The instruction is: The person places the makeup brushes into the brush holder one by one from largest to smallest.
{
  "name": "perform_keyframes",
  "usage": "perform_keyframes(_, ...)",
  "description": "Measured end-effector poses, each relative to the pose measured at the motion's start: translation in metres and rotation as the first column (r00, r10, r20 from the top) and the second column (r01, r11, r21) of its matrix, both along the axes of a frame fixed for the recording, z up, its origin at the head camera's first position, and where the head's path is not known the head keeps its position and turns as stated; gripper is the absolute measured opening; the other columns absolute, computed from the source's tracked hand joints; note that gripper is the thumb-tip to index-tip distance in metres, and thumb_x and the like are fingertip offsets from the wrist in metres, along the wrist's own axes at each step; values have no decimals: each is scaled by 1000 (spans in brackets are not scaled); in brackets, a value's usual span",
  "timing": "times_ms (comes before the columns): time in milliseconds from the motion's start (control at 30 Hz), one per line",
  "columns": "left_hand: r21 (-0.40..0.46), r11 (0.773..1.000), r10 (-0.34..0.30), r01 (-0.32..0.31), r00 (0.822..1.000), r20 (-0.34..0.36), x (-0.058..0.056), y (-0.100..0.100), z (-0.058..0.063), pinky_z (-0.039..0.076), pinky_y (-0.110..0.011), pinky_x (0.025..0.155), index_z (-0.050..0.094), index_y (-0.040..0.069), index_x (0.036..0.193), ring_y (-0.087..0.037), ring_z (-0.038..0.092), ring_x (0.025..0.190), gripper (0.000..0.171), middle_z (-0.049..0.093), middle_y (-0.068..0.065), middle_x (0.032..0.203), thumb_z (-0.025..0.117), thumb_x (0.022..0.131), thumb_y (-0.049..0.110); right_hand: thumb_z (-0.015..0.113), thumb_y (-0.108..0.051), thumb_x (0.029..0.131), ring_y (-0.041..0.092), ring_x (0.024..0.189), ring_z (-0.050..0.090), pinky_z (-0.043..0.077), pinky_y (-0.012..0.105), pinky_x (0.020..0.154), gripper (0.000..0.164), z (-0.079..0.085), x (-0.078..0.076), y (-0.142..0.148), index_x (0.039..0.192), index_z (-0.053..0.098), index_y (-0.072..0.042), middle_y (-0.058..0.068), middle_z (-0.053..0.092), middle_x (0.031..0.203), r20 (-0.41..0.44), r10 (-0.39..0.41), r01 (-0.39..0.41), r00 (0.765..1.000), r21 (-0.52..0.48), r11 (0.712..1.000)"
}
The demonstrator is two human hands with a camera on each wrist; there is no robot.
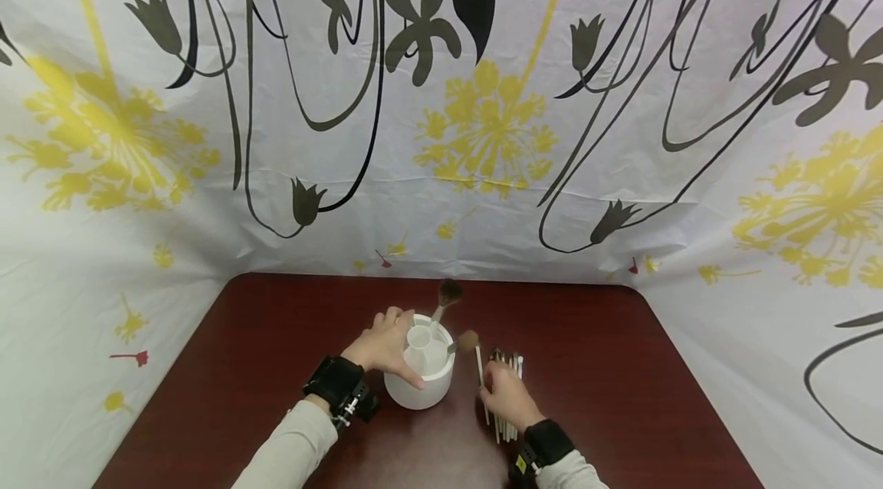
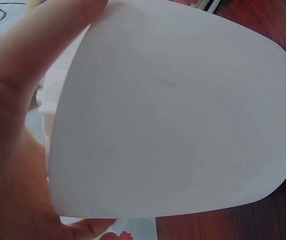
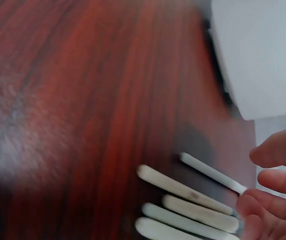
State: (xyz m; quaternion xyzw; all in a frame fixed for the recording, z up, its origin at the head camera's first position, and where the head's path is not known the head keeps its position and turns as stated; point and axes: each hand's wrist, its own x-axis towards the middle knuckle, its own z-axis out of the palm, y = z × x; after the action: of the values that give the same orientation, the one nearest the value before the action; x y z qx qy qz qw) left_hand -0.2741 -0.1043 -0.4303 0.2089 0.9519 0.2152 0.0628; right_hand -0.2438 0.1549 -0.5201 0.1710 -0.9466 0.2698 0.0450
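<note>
My left hand (image 1: 386, 342) grips the white round brush holder (image 2: 178, 110), thumb on the near side and fingers over the far rim. A makeup brush (image 1: 450, 293) with dark bristles stands tilted in the holder, and another with brown bristles (image 1: 468, 341) leans out to the right. My right hand (image 1: 509, 395) is over a row of several pale-handled makeup brushes (image 3: 198, 215) on the table. Its thumb and forefinger are apart in the right wrist view, while the other fingers are bent beside the handles. One thin brush handle (image 3: 210, 171) lies at the fingertips, its far part hidden.
The dark red wooden table (image 1: 297, 328) extends around the holder and brushes. A white flowered cloth (image 1: 441, 228) hangs behind the table and down both sides. The holder stands just left of the brush row.
</note>
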Motion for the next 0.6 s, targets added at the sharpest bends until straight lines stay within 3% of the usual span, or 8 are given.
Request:
perform_keyframes(233,-17,999,43,-41,995,92,2,-3,4,44,-45,75,32,1,135,-36,38,103,121,35,-17,118,82,41,60,67,-7,72,11,63,46,43,27,55,15,-10,0,-8,81,55,-4,3,47,79,-40,-40,41,998,28,999)
perform_keyframes(433,36,999,20,-26,988,155,-3,-2,3,40,-47,86,23,-2,139,-40,33,112,122,29,-20,129,81,49,54,69,-8,72,13,64,47,43,28,54,19,-15,-4,-11,83,55,-4,4,45,81,-3,-62,62,998,48,997)
perform_keyframes(600,70,998,-5,-8,983,186,-7,3,0,39,-48,87,23,-2,139,-39,34,113,119,28,-20,130,82,50,49,69,-9,72,13,65,47,43,29,55,19,-17,-6,-12,84,56,-5,4,47,81,0,-61,61,998,70,996)
